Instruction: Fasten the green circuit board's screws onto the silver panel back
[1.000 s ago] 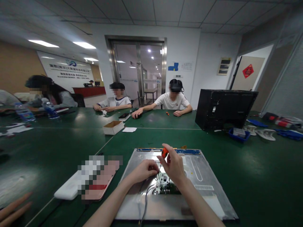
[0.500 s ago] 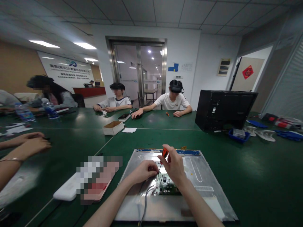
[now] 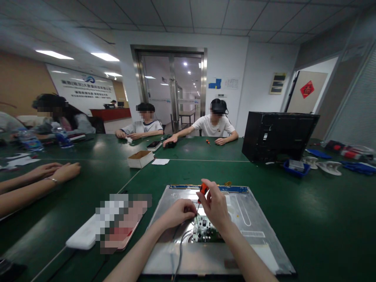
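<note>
A metal display panel (image 3: 258, 223) lies flat on the green table, with a green circuit board (image 3: 204, 229) on its middle. My right hand (image 3: 216, 203) is closed around the red and black handle of a screwdriver (image 3: 204, 188), whose shaft points down to the board's upper left corner. Beside the tip, my left hand (image 3: 183, 211) has its fingers pinched together at the board's edge; what they hold, if anything, is hidden. A grey cable (image 3: 180, 250) runs from the board's left side toward the panel's near edge.
Left of the panel lie a white device (image 3: 84, 235) and a pink phone (image 3: 126, 231). Another person's hands (image 3: 66, 172) rest at the left. Farther off are an open box (image 3: 140, 159), a black monitor (image 3: 279, 137), a blue tray (image 3: 296, 168) and two seated people.
The other person's hands at the left have moved to the right and lie flatter on the table. My hands and the screwdriver have hardly moved.
</note>
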Available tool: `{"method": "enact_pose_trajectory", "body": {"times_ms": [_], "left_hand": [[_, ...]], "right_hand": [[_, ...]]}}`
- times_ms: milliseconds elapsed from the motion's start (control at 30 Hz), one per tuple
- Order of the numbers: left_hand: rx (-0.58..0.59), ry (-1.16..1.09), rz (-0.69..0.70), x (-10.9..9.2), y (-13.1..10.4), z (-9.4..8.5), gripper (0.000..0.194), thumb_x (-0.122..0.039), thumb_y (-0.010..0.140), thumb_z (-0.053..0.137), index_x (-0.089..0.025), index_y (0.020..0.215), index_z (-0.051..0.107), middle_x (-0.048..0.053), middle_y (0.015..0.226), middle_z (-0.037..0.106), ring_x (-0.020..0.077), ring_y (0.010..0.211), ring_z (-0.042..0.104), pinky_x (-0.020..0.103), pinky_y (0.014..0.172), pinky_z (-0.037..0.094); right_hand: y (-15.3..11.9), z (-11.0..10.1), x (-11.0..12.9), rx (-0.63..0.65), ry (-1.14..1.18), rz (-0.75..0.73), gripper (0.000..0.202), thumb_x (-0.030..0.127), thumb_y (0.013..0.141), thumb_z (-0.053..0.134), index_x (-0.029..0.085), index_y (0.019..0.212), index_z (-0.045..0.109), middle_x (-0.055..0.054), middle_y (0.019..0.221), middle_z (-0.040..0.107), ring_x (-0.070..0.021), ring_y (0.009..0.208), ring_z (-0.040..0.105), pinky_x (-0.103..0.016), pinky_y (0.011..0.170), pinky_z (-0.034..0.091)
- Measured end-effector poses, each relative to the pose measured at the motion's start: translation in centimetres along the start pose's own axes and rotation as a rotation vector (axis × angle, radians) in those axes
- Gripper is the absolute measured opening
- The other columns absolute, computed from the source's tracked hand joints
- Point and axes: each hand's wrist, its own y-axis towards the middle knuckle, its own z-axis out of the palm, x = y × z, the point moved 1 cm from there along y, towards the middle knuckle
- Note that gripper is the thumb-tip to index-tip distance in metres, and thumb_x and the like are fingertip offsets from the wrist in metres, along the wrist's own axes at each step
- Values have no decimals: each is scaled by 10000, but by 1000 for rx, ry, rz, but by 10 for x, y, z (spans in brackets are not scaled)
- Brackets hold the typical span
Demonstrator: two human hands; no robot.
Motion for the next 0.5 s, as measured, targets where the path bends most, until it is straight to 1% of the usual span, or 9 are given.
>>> {"method": "enact_pose_trajectory", "body": {"times_ms": [100,233,300,400,500], "left_hand": [[6,8,0,0,0,-1,121,-171,685,563,-157,744,668,2,733,637,157,708,563,239,656,440],[6,30,-7,-2,0,-1,116,-177,703,563,-159,752,666,-3,716,627,151,697,556,230,647,440],[11,33,-9,-2,-1,-1,116,-177,707,560,-157,755,664,-4,713,624,146,683,551,227,637,438],[7,18,-8,-2,-1,0,123,-164,696,557,-152,758,663,-3,712,624,144,674,549,227,634,435],[0,-4,4,-2,-1,0,126,-164,692,556,-148,757,662,0,706,622,147,675,551,231,635,434]], "right_hand": [[-1,0,0,11,12,14,297,319,953,438,191,1219,467,-39,864,572,-128,581,505,-250,541,418],[-2,1,1,21,67,35,350,250,955,373,205,1295,442,-48,909,606,-136,635,567,-256,581,455],[-3,2,0,9,88,47,375,223,948,364,209,1317,431,-53,934,620,-136,641,584,-251,574,464],[-3,3,-1,-10,96,51,369,223,938,391,203,1303,434,-49,925,613,-122,595,576,-239,531,456],[-2,3,-1,-5,77,31,321,247,940,415,187,1253,456,-39,877,579,-113,570,556,-228,500,437]]}}
